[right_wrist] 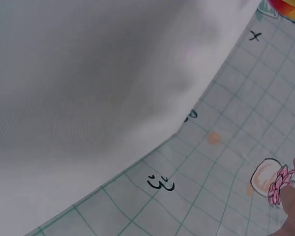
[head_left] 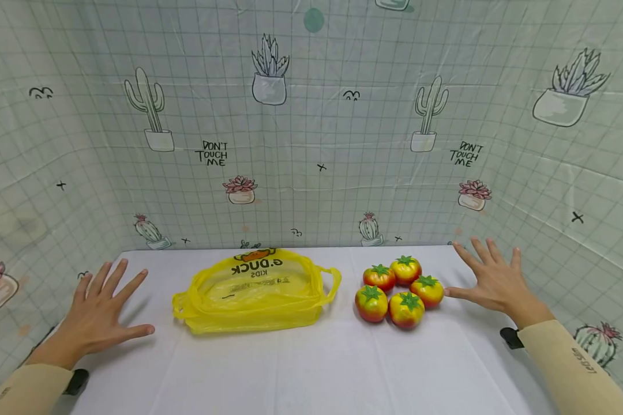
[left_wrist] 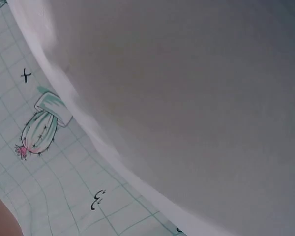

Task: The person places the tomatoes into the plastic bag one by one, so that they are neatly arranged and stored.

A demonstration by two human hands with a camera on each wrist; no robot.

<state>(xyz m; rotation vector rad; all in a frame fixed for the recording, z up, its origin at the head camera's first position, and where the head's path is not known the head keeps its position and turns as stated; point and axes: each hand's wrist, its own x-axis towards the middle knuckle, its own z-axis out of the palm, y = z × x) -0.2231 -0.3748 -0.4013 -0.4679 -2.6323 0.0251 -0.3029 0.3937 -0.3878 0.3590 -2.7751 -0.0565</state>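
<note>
A yellow plastic bag (head_left: 254,320) with two loop handles lies on the white table, its printed inside showing. To its right several red-and-yellow toy tomatoes (head_left: 406,310) with green leafy tops sit in a tight cluster. My left hand (head_left: 101,317) is spread with straight fingers left of the bag, apart from it. The right hand (head_left: 498,285), fingers also spread, is beside the tomatoes; its thumb tip comes close to the rightmost one, and whether they touch I cannot tell. Part of a tomato (right_wrist: 290,9) shows at the corner of the right wrist view.
A white cloth (head_left: 311,369) covers the table. Around its back and sides hangs a grid-patterned curtain (head_left: 311,127) printed with cacti and words. Beige sleeves (head_left: 571,363) and dark wrist straps (head_left: 511,338) are on both forearms.
</note>
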